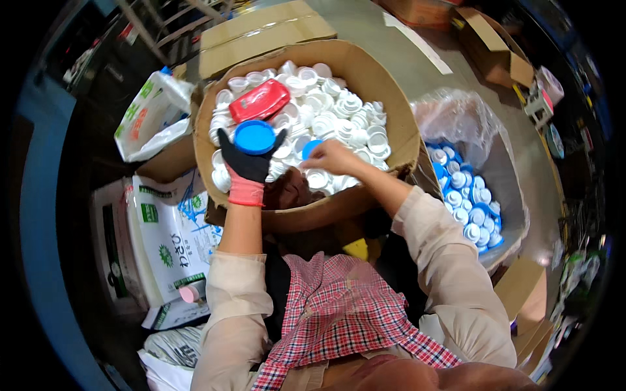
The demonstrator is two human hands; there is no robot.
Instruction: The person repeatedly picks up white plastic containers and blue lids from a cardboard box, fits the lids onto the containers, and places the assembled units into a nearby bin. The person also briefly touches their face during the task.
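Observation:
In a black glove with a red cuff, my left hand (246,164) holds a round blue lid (254,137), its fingers and thumb around the rim. My bare right hand (334,158) pinches a smaller-looking blue round piece (311,149), partly hidden by the fingers. Both hands are over a large cardboard box (398,114) heaped with white plastic caps (329,124). On the heap, just beyond my left hand, lies a red shiny packet or pouch (260,101).
To the right stands a plastic-lined box (515,189) of blue lids with white caps. A closed carton (267,36) lies behind the big box. White printed sacks (166,228) and a white plastic bag (153,117) are at the left. An open carton (486,49) sits far right.

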